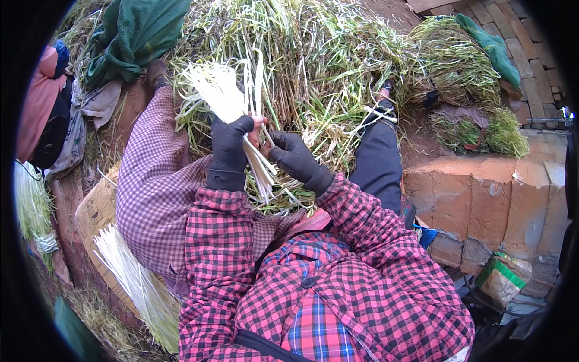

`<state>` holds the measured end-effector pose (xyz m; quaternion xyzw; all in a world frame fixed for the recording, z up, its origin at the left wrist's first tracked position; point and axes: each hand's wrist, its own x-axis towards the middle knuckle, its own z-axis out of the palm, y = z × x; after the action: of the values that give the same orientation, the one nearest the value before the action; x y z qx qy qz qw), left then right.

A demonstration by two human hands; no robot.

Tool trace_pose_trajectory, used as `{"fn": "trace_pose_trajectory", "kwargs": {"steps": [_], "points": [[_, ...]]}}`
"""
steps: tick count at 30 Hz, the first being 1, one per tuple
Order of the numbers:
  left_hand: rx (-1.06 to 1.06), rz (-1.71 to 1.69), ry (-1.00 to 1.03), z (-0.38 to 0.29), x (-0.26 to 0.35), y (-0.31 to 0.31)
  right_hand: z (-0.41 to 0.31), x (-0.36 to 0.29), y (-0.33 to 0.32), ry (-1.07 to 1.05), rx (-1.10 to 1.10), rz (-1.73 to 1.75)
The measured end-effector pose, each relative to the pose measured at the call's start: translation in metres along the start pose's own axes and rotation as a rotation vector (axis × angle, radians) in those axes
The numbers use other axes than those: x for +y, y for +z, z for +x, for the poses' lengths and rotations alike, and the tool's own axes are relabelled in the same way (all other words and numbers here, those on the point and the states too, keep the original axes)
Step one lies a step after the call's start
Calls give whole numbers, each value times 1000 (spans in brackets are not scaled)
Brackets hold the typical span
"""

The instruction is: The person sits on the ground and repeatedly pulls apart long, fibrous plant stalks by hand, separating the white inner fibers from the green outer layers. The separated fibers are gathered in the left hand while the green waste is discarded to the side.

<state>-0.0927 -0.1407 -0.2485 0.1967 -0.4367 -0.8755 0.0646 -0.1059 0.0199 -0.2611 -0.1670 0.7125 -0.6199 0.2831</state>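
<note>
My left hand [231,147], in a dark fingerless glove, is closed around a bundle of pale plant stalks [220,90]. The bundle's white part fans out above the fist, and thin ends stick out below it. Close to its right side, my right hand [289,151], gloved the same way, pinches a stalk [258,86] between thumb and fingertips. Both hands are over my lap, in front of a large heap of green and yellowing stalks [294,59] between my legs.
White stalks [135,280] lie on cardboard [95,203] at the left. Green cloth [135,40] is at the upper left, near a person in pink [43,104]. More stalk piles [457,63] lie at the upper right, above a brick ledge [479,194]. A torn container [503,278] is at the lower right.
</note>
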Motion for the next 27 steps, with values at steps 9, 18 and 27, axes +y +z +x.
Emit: {"fn": "trace_pose_trajectory", "kwargs": {"steps": [9,18,27], "points": [[39,-181,105,-2,18,-11,-57,27,-51,89,-22,-328],[61,-308,176,-7,45,-16,-82,64,-96,192,1,-697],[-38,-573,299,19,60,-64,-85,114,-324,437,425,-1196]]}}
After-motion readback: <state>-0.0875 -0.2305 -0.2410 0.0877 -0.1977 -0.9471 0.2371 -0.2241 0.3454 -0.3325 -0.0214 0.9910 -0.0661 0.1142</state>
